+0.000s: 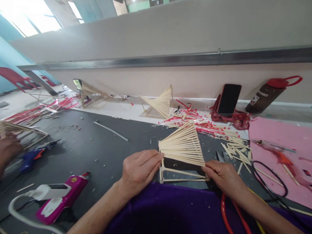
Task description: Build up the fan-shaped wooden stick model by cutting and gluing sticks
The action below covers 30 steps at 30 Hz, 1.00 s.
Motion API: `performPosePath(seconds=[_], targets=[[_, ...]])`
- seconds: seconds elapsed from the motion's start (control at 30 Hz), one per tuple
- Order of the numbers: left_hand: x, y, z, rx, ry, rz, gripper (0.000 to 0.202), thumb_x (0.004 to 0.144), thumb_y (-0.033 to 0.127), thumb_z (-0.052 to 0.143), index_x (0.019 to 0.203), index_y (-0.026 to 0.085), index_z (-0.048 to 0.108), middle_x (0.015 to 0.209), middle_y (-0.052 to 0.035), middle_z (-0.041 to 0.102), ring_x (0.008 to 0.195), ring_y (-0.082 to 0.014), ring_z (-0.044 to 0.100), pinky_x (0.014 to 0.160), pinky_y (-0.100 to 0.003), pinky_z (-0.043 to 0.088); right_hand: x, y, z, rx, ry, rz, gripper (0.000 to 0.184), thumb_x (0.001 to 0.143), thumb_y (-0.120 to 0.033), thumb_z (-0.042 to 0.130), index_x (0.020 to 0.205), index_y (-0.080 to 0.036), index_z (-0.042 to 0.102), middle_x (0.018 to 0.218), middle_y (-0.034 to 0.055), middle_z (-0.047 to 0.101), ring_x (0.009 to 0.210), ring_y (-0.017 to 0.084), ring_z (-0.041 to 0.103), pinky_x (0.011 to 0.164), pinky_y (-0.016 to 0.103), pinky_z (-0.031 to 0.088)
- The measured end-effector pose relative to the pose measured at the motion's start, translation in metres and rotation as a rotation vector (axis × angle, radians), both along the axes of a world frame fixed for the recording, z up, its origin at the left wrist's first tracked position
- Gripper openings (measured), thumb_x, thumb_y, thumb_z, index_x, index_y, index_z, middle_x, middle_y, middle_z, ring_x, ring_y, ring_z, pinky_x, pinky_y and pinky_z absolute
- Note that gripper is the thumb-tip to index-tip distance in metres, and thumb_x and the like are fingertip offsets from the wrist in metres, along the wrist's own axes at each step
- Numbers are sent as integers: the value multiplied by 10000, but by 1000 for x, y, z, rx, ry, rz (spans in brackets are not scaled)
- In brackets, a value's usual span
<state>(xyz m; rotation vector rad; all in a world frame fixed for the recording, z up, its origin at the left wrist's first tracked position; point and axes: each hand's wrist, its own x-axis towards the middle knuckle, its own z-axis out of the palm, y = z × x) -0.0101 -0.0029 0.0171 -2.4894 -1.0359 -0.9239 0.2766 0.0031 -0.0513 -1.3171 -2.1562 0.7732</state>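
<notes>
In front of me on the table stands a small model of thin pale wooden sticks [182, 148]. A fan of closely set sticks slopes over its square frame, forming a twisted roof. With thumb and fingers together, my left hand [141, 169] grips the model's left side, at the end of the lowest stick. My right hand [225, 177] pinches the right side, where that same stick ends. Both fingertips are partly hidden. Just beside the right hand are metal tool tips [219, 156], partly covered.
Similar stick models [159, 103] stand near the wall. Loose sticks [238, 152], a phone [228, 99], a bottle [266, 95] and a glue gun [280, 153] on pink sheet lie rightward. Leftward are a power strip [78, 191], a blue glue gun [31, 159] and another person's hand [8, 147].
</notes>
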Motion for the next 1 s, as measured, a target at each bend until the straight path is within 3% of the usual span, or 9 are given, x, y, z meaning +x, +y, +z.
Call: performPosePath(seconds=[1.0], targets=[[-1, 2, -2, -50, -10, -15, 174, 834, 133, 547, 981, 156, 637, 873, -40, 679, 752, -123, 642, 663, -229, 508, 1, 2, 1, 13, -51, 10, 337, 914, -266, 429, 614, -185, 560, 615, -6, 589, 616, 139, 573, 598, 242, 387]])
